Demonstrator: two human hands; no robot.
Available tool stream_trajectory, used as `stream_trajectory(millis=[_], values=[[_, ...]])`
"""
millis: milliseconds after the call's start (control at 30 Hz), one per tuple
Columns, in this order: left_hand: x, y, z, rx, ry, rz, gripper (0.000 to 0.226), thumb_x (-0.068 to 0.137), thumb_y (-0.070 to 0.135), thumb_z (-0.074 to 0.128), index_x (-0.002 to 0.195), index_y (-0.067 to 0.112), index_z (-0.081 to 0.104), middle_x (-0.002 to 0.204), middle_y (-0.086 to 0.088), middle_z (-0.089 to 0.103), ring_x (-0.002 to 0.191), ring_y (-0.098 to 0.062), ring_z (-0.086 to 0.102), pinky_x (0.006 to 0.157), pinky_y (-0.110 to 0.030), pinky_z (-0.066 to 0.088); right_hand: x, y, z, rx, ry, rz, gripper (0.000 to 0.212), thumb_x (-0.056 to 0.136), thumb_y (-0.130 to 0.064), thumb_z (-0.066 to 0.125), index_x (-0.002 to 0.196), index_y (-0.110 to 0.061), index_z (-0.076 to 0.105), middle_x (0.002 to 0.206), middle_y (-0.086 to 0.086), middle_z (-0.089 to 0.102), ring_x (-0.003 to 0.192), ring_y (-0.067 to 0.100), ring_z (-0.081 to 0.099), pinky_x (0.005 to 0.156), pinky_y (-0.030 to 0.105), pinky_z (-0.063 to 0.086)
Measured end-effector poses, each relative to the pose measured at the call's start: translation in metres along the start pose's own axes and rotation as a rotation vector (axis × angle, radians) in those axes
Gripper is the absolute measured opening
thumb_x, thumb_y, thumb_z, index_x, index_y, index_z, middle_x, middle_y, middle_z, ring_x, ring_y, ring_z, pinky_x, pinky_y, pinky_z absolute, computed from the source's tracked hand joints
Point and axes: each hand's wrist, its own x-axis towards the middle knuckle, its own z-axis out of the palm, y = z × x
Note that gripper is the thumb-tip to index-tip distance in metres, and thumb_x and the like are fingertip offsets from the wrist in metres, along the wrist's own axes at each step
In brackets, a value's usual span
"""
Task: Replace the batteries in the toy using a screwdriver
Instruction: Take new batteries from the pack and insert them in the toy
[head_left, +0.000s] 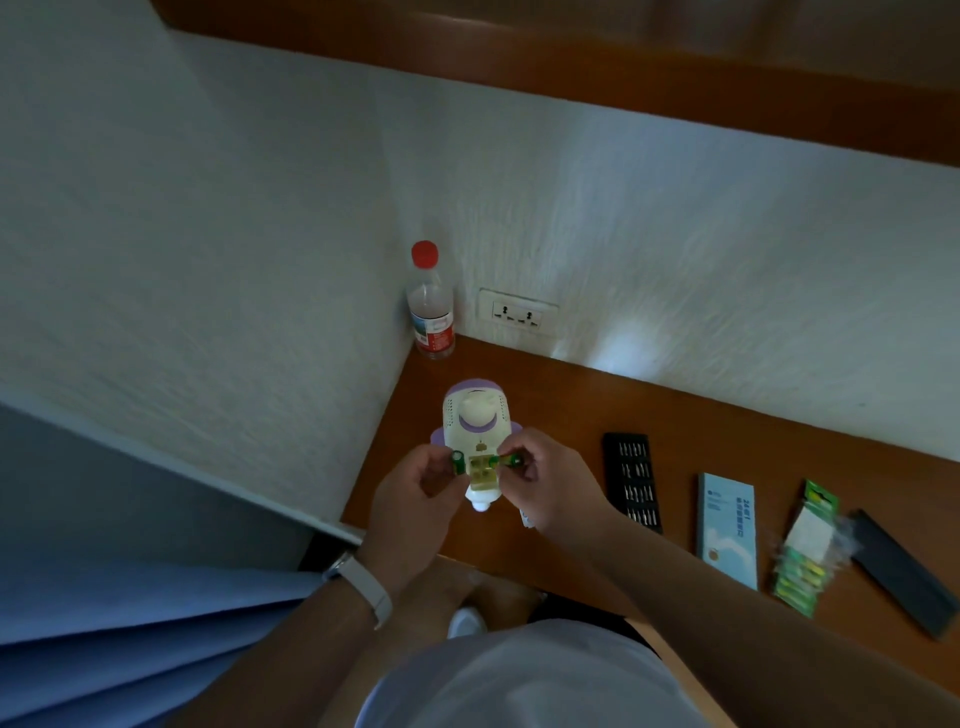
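White and purple plastic forms the toy (475, 415), which is held over the near-left corner of the desk (675, 431); whether it rests on the wood cannot be determined. Its compartment (480, 467) is open and faces upward, and no cover is seen on it, so the unscrewing step is judged complete. The left hand (415, 499) is closed by its fingertips on the left battery (457, 461), a green cell at the left side of the compartment. The right hand (550, 483) is likewise pinched on the right battery (511, 460) at the right side, its long axis lying across the toy. Whether these cells are being removed or fitted cannot be told. The following are judged to remain: seating of fresh cells, refitting of the cover, and tightening of its screw. No screwdriver can be identified. The long axis of the toy runs from the near edge toward the back-left corner. The broad purple-rimmed end is pointed away, toward the bottle (431, 306) standing in that corner, and the small rounded white end is pointed toward the person. Along the near edge, to the right, a bit case (631, 480), a blue box (727, 530), a battery pack (805, 551) and a black lid (904, 571) are laid out, well apart from the toy.
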Motion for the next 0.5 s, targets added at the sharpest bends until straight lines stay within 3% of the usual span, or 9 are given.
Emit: stream_trajectory(millis=[100,300,500], values=[[0.002,0.001,0.004,0.043,0.016,0.047,0.021,0.091,0.020,0.070,0.100,0.035,0.059,0.097,0.023,0.066,0.093,0.013,0.061,0.071,-0.005,0.049,0.003,0.000,0.000,-0.037,-0.026,-0.029,0.020,0.092,-0.020,0.065,0.110,-0.014,0.059,0.071,-0.017,0.052,0.056,-0.011,0.054,0.048,0.009,0.040],[0.013,-0.003,0.014,0.107,0.047,0.128,0.021,0.090,0.015,0.072,0.102,0.029,0.061,0.097,0.016,0.064,0.092,-0.002,0.062,0.072,-0.004,0.048,0.012,0.003,0.005,-0.079,-0.040,-0.027,0.021,0.091,-0.026,0.066,0.110,-0.020,0.060,0.086,-0.011,0.061,0.071,0.000,0.059,0.059,0.012,0.042],[0.017,-0.012,0.023,0.190,0.074,0.208,0.019,0.090,0.014,0.072,0.108,0.015,0.066,0.101,0.011,0.063,0.090,0.002,0.059,0.074,-0.002,0.047,0.019,0.004,0.005,-0.160,-0.089,-0.057,0.024,0.093,-0.019,0.062,0.116,-0.016,0.060,0.080,-0.021,0.046,0.072,-0.005,0.050,0.064,0.009,0.036]])
